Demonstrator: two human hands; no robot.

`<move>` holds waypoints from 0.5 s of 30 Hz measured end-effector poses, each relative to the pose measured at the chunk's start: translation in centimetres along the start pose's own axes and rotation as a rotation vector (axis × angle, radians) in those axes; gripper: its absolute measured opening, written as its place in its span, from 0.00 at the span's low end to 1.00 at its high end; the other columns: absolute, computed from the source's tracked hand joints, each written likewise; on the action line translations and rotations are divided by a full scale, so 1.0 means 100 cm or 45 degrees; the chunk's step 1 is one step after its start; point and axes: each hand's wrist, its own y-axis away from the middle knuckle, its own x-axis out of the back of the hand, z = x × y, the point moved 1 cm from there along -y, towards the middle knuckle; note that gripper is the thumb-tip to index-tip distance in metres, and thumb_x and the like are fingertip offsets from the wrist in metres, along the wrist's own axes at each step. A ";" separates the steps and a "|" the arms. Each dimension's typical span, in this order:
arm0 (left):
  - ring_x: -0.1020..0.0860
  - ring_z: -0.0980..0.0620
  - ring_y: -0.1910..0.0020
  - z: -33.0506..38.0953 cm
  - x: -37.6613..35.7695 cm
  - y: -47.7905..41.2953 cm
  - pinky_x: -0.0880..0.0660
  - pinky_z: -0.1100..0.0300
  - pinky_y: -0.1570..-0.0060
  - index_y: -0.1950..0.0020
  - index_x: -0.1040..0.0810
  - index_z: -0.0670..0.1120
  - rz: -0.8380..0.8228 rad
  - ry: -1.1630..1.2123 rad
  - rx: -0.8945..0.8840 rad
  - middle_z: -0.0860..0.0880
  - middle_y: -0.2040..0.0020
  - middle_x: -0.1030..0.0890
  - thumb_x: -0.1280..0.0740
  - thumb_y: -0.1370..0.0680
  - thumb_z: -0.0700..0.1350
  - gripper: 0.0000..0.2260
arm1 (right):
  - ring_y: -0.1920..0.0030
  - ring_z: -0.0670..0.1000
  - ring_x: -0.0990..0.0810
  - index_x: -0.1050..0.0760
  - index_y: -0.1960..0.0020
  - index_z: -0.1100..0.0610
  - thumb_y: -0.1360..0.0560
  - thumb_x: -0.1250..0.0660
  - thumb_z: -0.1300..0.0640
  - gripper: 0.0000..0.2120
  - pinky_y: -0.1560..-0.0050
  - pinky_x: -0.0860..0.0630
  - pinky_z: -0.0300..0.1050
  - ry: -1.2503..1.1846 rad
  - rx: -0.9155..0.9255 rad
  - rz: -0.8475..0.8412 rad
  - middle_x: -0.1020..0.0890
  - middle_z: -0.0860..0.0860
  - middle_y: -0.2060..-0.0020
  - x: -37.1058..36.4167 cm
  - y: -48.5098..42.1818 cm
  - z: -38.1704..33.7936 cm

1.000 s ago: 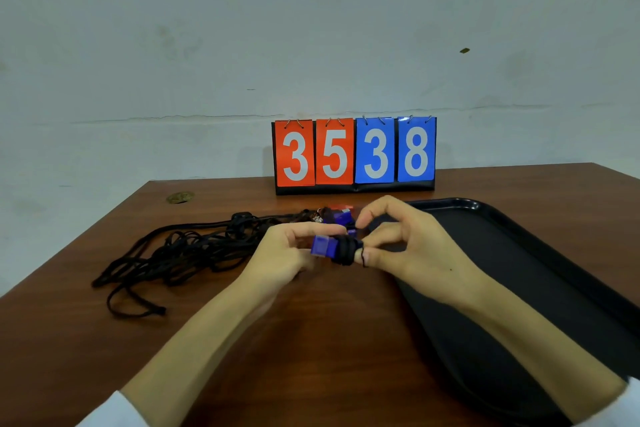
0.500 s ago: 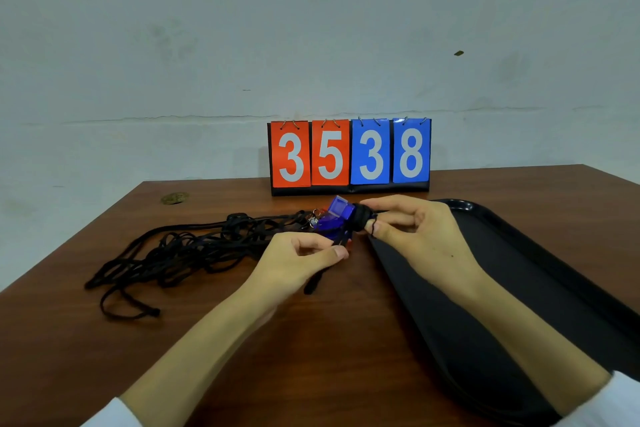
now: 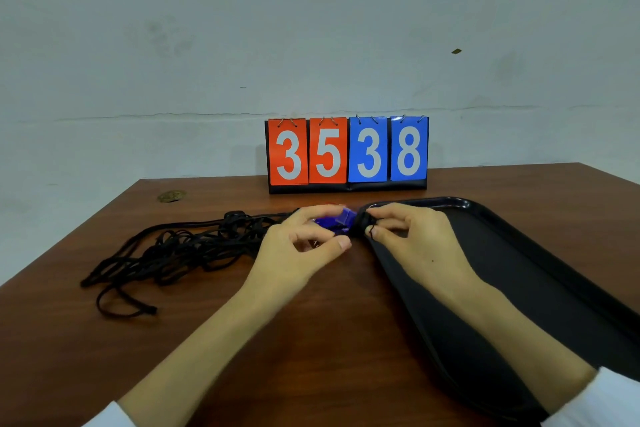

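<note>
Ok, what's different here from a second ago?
Both hands carried the blue plastic piece away from the person, toward the scoreboard, up to the tray corner. The left hand holds it; the right hand pinches the black cord wound on its end. Cord tangle, tray and scoreboard stayed put.

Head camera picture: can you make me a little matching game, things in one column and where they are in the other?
1 blue plastic piece
2 tangled black cords
3 black tray
4 number cards

a standing at the table's far edge
b pinched between left hand and right hand
c lying along the table's right side
d heaped left of the hands

Pairs: 1-b, 2-d, 3-c, 4-a
</note>
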 end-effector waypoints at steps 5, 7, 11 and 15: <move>0.24 0.64 0.46 0.003 0.001 0.003 0.27 0.61 0.46 0.54 0.15 0.54 -0.023 -0.041 -0.077 0.62 0.54 0.16 0.31 0.27 0.50 0.06 | 0.53 0.35 0.24 0.24 0.39 0.52 0.26 0.32 0.59 0.16 0.54 0.32 0.20 0.088 0.126 -0.165 0.18 0.46 0.48 -0.006 0.002 -0.003; 0.25 0.64 0.45 0.004 0.001 0.004 0.30 0.65 0.43 0.54 0.15 0.54 -0.067 -0.021 -0.081 0.61 0.53 0.16 0.35 0.24 0.54 0.09 | 0.53 0.36 0.24 0.23 0.40 0.52 0.26 0.32 0.59 0.15 0.54 0.31 0.21 0.083 0.165 -0.221 0.17 0.46 0.49 -0.008 0.004 -0.004; 0.25 0.64 0.45 0.004 0.004 0.005 0.33 0.73 0.46 0.54 0.17 0.56 -0.113 -0.009 -0.059 0.63 0.54 0.17 0.38 0.22 0.48 0.10 | 0.57 0.36 0.21 0.20 0.45 0.54 0.27 0.31 0.59 0.11 0.51 0.30 0.22 0.082 0.294 -0.335 0.15 0.46 0.57 -0.011 0.006 -0.005; 0.23 0.60 0.47 0.003 0.005 0.004 0.27 0.65 0.46 0.54 0.16 0.54 -0.055 -0.027 -0.111 0.61 0.54 0.18 0.35 0.23 0.40 0.10 | 0.57 0.35 0.20 0.22 0.44 0.54 0.28 0.30 0.60 0.13 0.50 0.30 0.23 -0.009 0.299 -0.348 0.16 0.44 0.60 -0.011 0.007 -0.006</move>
